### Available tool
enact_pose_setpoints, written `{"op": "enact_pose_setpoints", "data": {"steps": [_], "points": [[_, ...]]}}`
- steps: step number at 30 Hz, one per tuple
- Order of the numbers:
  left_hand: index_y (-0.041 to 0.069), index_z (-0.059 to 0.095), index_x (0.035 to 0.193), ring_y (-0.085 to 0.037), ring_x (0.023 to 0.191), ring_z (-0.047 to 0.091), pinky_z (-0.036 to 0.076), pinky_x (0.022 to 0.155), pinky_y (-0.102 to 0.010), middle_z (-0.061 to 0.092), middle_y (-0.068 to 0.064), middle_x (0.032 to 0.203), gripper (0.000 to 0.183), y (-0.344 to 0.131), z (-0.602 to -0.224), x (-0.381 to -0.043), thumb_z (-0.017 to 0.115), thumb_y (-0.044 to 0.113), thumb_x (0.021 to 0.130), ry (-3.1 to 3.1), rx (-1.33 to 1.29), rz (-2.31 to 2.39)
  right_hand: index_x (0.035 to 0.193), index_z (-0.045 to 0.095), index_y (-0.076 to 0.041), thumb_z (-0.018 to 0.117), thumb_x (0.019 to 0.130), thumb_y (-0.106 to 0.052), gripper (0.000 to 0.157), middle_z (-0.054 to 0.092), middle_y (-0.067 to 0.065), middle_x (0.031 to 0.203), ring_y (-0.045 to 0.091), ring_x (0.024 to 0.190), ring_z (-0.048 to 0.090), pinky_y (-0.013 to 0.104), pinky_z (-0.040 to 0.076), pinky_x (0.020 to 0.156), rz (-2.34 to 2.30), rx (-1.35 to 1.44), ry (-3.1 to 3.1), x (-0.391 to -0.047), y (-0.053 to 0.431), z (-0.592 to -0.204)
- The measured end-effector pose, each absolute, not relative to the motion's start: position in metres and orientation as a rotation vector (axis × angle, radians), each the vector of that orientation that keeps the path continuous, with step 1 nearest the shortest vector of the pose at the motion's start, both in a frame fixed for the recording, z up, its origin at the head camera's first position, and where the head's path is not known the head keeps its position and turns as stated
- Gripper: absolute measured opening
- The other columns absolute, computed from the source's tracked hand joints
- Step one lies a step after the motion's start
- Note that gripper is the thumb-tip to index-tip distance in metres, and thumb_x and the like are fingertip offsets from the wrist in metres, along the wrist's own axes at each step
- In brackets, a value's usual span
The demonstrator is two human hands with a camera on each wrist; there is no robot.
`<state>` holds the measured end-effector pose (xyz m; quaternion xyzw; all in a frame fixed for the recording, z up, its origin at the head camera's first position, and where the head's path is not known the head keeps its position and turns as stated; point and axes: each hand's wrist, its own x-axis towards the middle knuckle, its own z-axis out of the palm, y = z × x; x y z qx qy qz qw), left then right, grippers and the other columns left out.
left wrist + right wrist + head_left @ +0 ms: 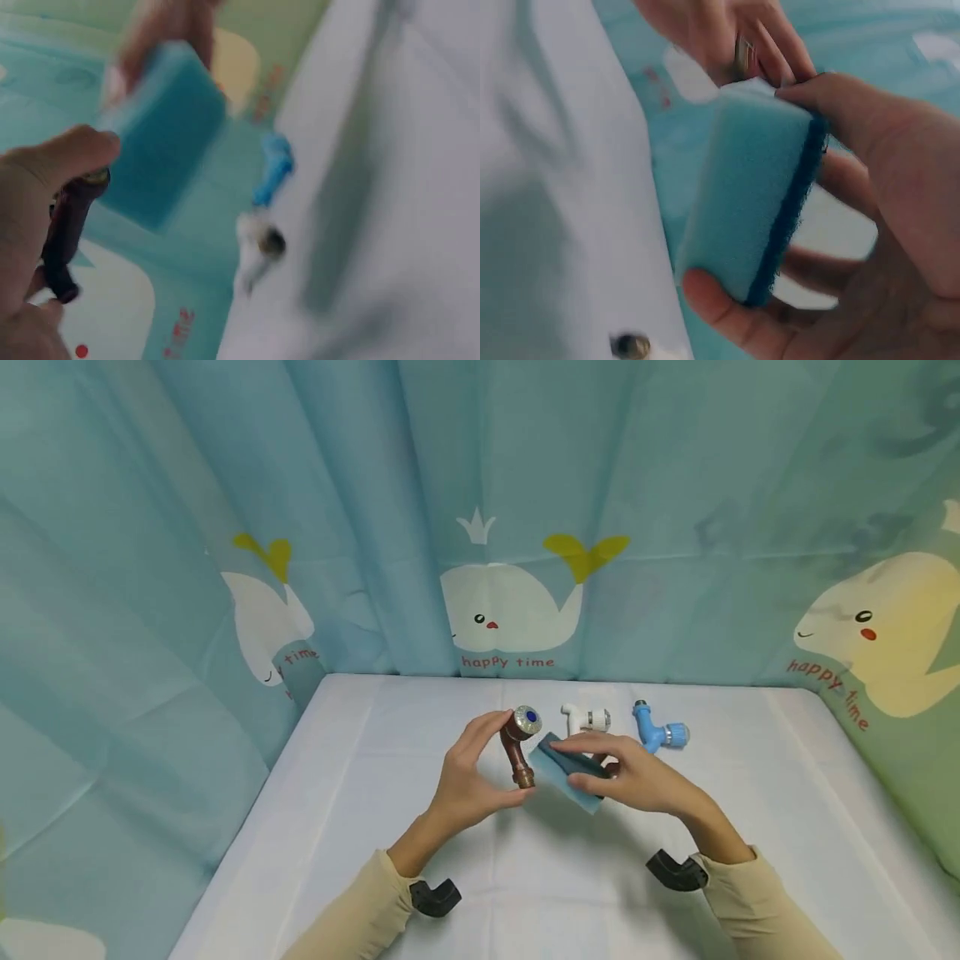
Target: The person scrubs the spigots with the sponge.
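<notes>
Above the table, my left hand (467,779) holds a brown faucet (514,750) between thumb and fingers. Its round silver knob with a blue centre faces up, and its threaded end points down by the thumb. My right hand (633,770) grips a sponge (754,187), light blue with a darker blue scouring side, close beside the faucet. In the left wrist view the sponge (169,139) is blurred and stands near the left thumb. Behind the hands lie a white faucet (587,720) and a blue faucet (660,728), the white one partly hidden by the right hand.
A white cloth covers the table (390,735). Blue-green curtains (360,527) with printed whales hang along its back and sides. Each wrist wears a black camera mount, the left mount (435,898) and the right mount (677,870) both low over the table.
</notes>
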<state>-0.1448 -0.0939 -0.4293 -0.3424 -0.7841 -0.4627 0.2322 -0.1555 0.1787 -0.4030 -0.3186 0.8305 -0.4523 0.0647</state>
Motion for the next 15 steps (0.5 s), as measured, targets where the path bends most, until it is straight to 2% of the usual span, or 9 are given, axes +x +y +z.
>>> {"op": "enact_pose_setpoints", "data": {"steps": [4, 7, 9, 13, 15], "points": [[0.006, 0.045, 0.153, -0.028, 0.140, 0.046, 0.038, 0.117, -0.044, 0.048, -0.011, 0.149, 0.098, -0.094, -0.419, -0.136, 0.093, -0.002, 0.069, -2.112, -0.988, -1.766, 0.144, 0.062, -0.017, 0.071, 0.099, -0.017, 0.046, 0.061, 0.012, 0.139, 0.023, 0.092, 0.063, 0.029, 0.055, 0.064, -1.473, -0.846, 2.529, -0.165, 0.180, -0.400], [0.007, 0.044, 0.154, -0.026, 0.146, 0.039, 0.033, 0.121, -0.044, 0.046, -0.009, 0.153, 0.095, -0.095, -0.413, -0.134, 0.089, -0.008, 0.072, -2.116, -0.992, -1.993, 0.146, 0.060, -0.017, 0.071, 0.099, -0.016, 0.047, 0.060, 0.010, 0.143, 0.024, 0.095, 0.063, 0.030, 0.053, 0.066, -1.530, -0.888, 2.520, -0.166, 0.172, -0.397], [0.010, 0.045, 0.155, -0.024, 0.142, 0.041, 0.038, 0.117, -0.044, 0.048, -0.006, 0.153, 0.094, -0.097, -0.410, -0.133, 0.089, -0.005, 0.074, -2.187, -0.977, -1.969, 0.145, 0.061, -0.017, 0.071, 0.099, -0.015, 0.047, 0.060, 0.009, 0.144, 0.024, 0.105, 0.063, 0.033, 0.054, 0.074, -1.531, -0.948, 2.544, -0.165, 0.168, -0.396], [0.014, 0.040, 0.158, -0.025, 0.122, 0.057, 0.054, 0.100, -0.042, 0.046, -0.004, 0.155, 0.099, -0.101, -0.406, -0.131, 0.091, -0.002, 0.074, -2.320, -0.999, -1.847, 0.143, 0.063, -0.019, 0.075, 0.095, -0.014, 0.049, 0.059, 0.008, 0.143, 0.026, 0.123, 0.059, 0.044, 0.057, 0.088, -1.466, -1.030, 2.686, -0.162, 0.166, -0.396], [0.015, 0.037, 0.160, -0.025, 0.112, 0.064, 0.059, 0.092, -0.039, 0.044, -0.006, 0.155, 0.102, -0.100, -0.405, -0.130, 0.090, -0.004, 0.075, -2.347, -1.032, -1.854, 0.142, 0.063, -0.017, 0.077, 0.094, -0.014, 0.050, 0.058, 0.011, 0.142, 0.030, 0.126, 0.058, 0.048, 0.057, 0.089, -1.414, -1.069, 2.767, -0.160, 0.165, -0.396]]}}
